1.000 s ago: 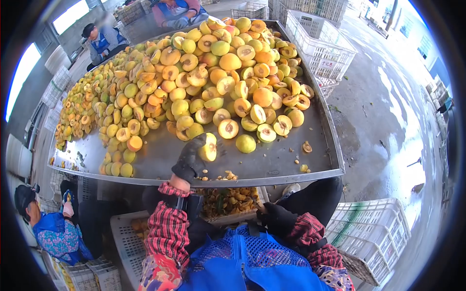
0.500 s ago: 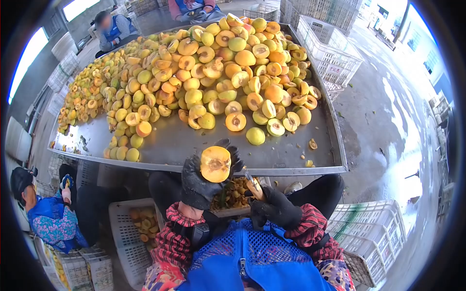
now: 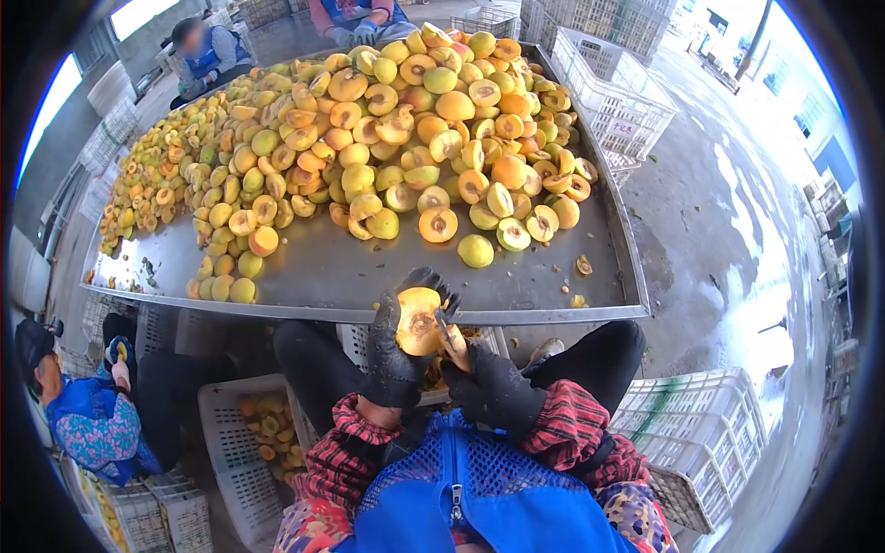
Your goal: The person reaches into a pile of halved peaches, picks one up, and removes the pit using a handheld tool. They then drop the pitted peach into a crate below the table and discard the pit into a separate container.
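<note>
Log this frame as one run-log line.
left hand, black glove: holds halved orange-yellow fruit | right hand, black glove: wooden-handled tool at cut face | grey metal table: heaped halved fruit

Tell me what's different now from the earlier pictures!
The left hand has picked a fruit half off the table and brought it closer to the person. The right hand already had the tool; it has moved up and left, to the fruit's cut face. The big fruit pile stayed put.

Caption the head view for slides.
Left hand holds a cut fruit, right hand a tool at its flesh, beside a heaped metal table.
</note>
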Demonstrator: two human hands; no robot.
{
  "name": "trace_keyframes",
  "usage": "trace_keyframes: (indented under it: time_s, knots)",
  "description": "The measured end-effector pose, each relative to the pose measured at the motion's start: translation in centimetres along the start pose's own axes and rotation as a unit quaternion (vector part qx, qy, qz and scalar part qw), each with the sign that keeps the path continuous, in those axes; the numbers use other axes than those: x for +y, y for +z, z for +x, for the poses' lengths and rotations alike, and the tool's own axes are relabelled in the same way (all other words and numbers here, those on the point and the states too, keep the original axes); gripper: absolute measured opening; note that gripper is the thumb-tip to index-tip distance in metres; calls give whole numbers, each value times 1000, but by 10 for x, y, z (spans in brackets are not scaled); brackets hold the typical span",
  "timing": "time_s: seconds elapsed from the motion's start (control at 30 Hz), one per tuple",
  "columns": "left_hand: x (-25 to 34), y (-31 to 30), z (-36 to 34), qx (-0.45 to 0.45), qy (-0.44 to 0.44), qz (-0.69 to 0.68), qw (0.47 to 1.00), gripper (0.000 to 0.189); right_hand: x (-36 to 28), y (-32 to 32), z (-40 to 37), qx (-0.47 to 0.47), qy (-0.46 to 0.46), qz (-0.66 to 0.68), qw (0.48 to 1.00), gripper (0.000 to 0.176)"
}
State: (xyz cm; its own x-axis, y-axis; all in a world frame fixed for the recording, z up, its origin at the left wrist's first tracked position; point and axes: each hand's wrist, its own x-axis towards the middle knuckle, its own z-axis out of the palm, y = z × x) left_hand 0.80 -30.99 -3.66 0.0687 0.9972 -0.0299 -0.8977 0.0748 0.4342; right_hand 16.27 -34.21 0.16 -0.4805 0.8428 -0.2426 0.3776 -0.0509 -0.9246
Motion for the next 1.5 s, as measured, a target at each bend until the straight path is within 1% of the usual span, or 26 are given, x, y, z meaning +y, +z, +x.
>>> trace_keyframes:
  time_s: [0.03,0.13,0.23,0.33,0.4,0.5,0.53,0.57,0.6,0.63,0.73,0.83,0.93,1.03,1.13,1.23,1.33,1.43,1.5]
  knots:
    - [0,-1,0,-1,1,-10,1000,58,11,4,3,22,-39,-54,998,25]
    - [0,-5,-1,-22,-1,-10,1000,56,33,14,11,28,-52,-43,997,29]
    - [2,-1,-2,27,-16,56,998,50,37,23,18,110,-117,6,987,21]
    - [12,0,-2,7,-92,115,989,45,27,12,19,75,-66,9,995,22]
    - [13,-5,-1,-13,-96,138,986,47,29,10,21,61,-42,-8,997,22]
    - [13,-18,1,-41,-101,173,979,49,39,9,22,59,-56,-42,996,22]
    - [13,-18,2,-23,-111,124,986,50,40,8,23,61,-69,-53,994,22]
    - [12,-19,3,-3,-120,75,990,51,39,7,23,62,-61,-62,994,26]
    - [10,-18,4,46,-138,-37,989,52,35,6,22,64,-53,-71,994,30]
    - [9,-18,5,93,-154,-147,973,53,31,4,20,66,-44,-80,994,34]
    - [2,-29,8,39,-72,-124,989,56,11,-1,4,77,-65,-81,992,30]
    - [-1,-21,5,-3,-23,-63,998,57,5,2,3,43,-24,-115,992,27]
    - [-5,-23,4,-40,-5,-27,999,57,5,5,3,80,-97,-127,984,25]
    - [-6,-15,-1,12,27,22,999,58,5,8,6,130,-160,-147,968,21]
    - [-7,-15,0,9,37,13,999,57,1,8,7,98,-115,-144,978,22]
    - [-8,-6,-6,68,49,65,994,52,6,12,11,97,-75,-169,978,22]
    - [-13,-3,-2,38,106,62,992,51,12,17,19,93,-42,-191,976,21]
    - [-16,-9,1,43,103,33,993,49,26,21,29,88,-70,-208,972,20]
    - [-16,-23,4,23,99,44,994,47,13,17,29,50,-72,-182,979,22]
